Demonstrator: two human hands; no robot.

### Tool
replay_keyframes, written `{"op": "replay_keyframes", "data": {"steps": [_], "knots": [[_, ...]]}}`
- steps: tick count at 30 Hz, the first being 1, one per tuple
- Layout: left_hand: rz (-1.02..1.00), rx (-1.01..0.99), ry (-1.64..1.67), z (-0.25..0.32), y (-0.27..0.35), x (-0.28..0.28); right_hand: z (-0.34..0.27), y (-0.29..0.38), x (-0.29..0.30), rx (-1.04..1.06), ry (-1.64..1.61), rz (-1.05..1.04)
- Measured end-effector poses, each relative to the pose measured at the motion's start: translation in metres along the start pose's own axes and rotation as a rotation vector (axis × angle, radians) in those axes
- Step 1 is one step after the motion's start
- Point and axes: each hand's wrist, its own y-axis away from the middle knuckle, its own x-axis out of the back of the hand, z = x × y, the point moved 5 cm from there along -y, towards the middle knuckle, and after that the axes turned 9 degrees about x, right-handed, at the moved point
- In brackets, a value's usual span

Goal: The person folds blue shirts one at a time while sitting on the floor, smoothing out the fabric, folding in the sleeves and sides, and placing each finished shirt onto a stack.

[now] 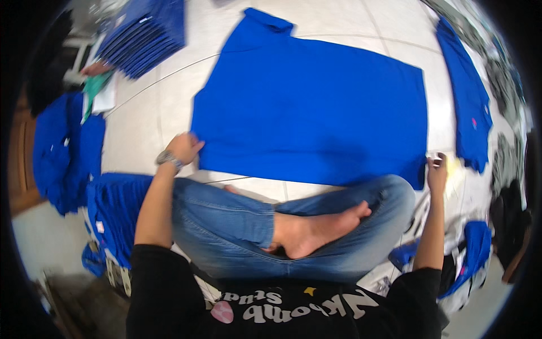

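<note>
A bright blue garment (313, 101), apparently a shirt, lies spread nearly flat on the pale tiled floor in front of my crossed legs. What looks like a short sleeve juts out at its far left corner. My left hand (184, 148), with a watch on the wrist, pinches the garment's near left edge. At the near right edge, my right hand (437, 171) has thumb and fingers curled together against the fabric. The near right corner of the cloth reaches my jeans-clad knee (394, 190).
A stack of folded blue garments (144, 38) in clear wrap stands far left, beside another person's hand (97, 68). Blue garments (70, 152) and a folded pile (118, 207) lie at left. Another blue garment (465, 106) lies right, before grey cloth (504, 84).
</note>
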Motion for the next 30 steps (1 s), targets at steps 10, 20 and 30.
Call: {"op": "replay_keyframes", "data": {"steps": [10,20,30], "knots": [[0.634,0.044,0.584,0.142,-0.025,-0.009,-0.381,0.036,-0.169,0.837,-0.095,-0.346],[0.708,-0.165,0.778,0.158,-0.014,0.000,-0.368,0.024,-0.204,0.156,-0.660,-0.493],[-0.169,-0.175,1.044,0.120,-0.053,0.020,-0.422,0.075,-0.170,1.098,-0.353,-0.141]]}}
